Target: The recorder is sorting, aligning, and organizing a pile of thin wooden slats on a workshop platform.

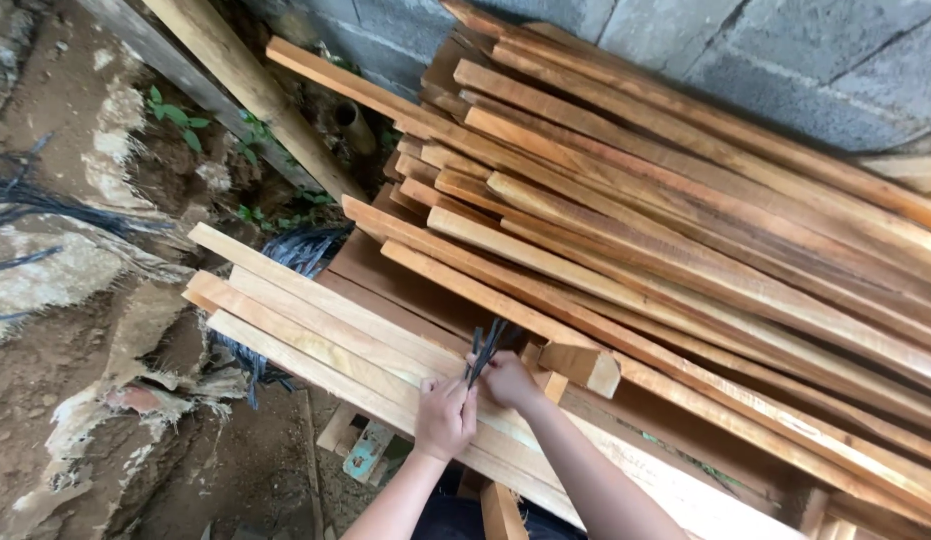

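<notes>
I see a thin dark strap (483, 350), several narrow black strips held together, rising from between my two hands over the near bundle of pale planks (315, 330). My left hand (444, 415) is closed in a fist on the lower part of the strap, knuckles up, resting on the top plank. My right hand (508, 381) is closed on it too, just beside the left and touching it, so both hands are clamped on the same strap at nearly the same spot. The free ends stick up and away from me, loose.

Judging from how things lie, the strap is gripped but I see no knot or finished tie yet; whether it already passes under the planks I cannot tell, since the boards hide it.

Just right of my hands a short wood block (579, 365) sits on the boards. Beyond it lies a large stack of reddish planks (685, 230), leaning toward a grey block wall (785, 60). More dark strapping (300, 248) shows under the far end of the pale bundle, and to the left is bare muddy ground (65, 380) with a few green weeds (175, 115).
</notes>
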